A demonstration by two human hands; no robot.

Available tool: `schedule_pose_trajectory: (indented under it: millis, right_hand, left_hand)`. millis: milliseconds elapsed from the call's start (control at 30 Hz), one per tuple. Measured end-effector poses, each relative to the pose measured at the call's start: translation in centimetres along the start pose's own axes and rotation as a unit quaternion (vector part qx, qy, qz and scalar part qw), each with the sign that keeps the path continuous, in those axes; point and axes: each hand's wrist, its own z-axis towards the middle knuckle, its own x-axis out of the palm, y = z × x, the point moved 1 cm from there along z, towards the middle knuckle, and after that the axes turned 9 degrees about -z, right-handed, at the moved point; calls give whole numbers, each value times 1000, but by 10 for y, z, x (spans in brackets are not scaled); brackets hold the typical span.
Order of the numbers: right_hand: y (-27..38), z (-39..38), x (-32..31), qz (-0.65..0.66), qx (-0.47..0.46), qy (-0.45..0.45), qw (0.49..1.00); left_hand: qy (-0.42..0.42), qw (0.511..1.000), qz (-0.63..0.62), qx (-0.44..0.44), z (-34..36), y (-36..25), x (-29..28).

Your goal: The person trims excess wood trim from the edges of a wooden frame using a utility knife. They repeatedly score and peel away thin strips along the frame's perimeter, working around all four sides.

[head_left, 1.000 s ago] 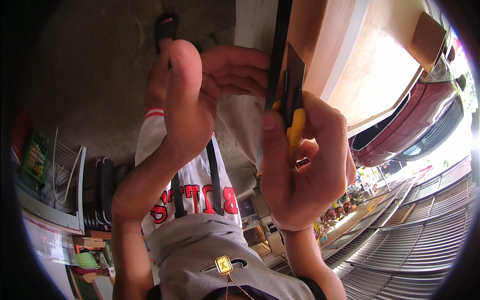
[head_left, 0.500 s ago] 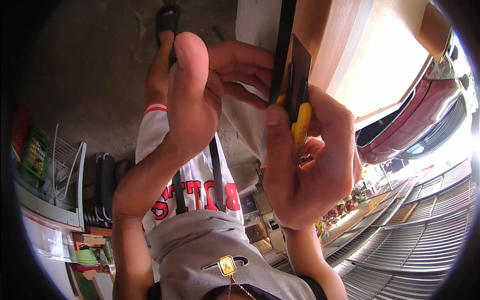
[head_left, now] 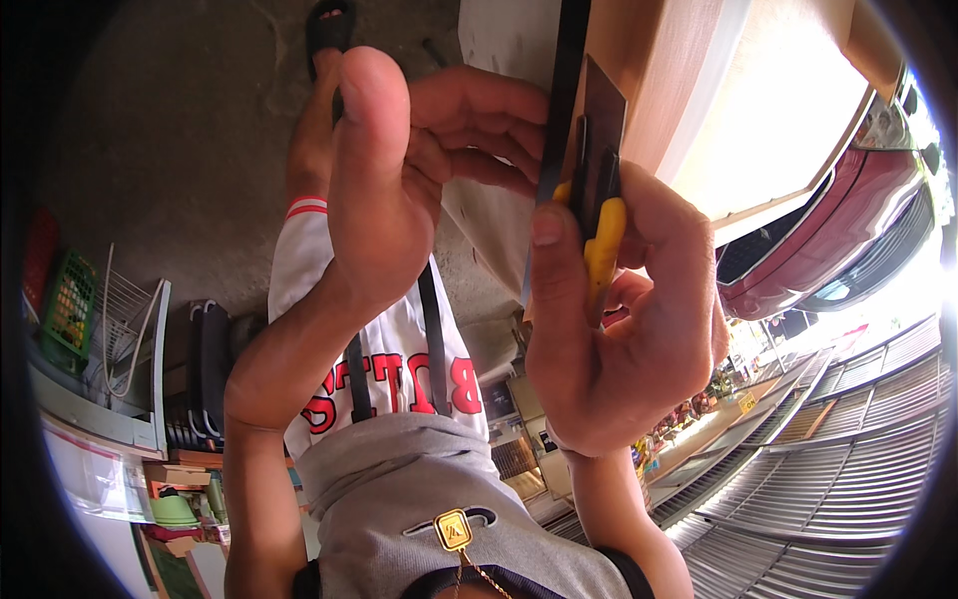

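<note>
Okay, right hand (head_left: 639, 329) clamped on yellow-black flat-bladed tool (head_left: 603, 240); left hand (head_left: 384, 195), unclosed beside long black strip (head_left: 569, 80), best kept clear.

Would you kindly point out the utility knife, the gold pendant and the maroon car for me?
Utility knife (head_left: 598, 170): head view, on its blade.
Gold pendant (head_left: 452, 530): head view, on its face.
Maroon car (head_left: 846, 215): head view, on its bodywork.

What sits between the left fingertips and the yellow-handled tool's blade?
In the head view, a dark strip runs between the left fingertips and the blade; gaps in depth can't be judged here.
</note>
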Motion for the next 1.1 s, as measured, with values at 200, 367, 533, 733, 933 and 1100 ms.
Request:
schedule_pose_trajectory:
  millis: [200,367,533,733,933,1100]
  right_hand:
    - [-2,-6,-3,-4,4,1,1000]
    - [-2,-11,-2,5,16,6,1000]
    - [0,-17,-2,-16,17,12,1000]
    - [-2,-24,3,-9,17,2,1000]
    - [-2,-31,-2,-20,29,15,999]
    - [-3,-36,0,-18,30,9,999]
  left_hand:
    - [2,1000,1,-1,-4,6,2]
    - [-8,1000,9,2,-8,12,3]
    - [-1,1000,12,3,-12,18,0]
    - [-5,1000,-12,5,-13,21,-1]
    - [16,999,-37,11,-15,25,-6]
    - [43,962,-265,38,-18,35,-19]
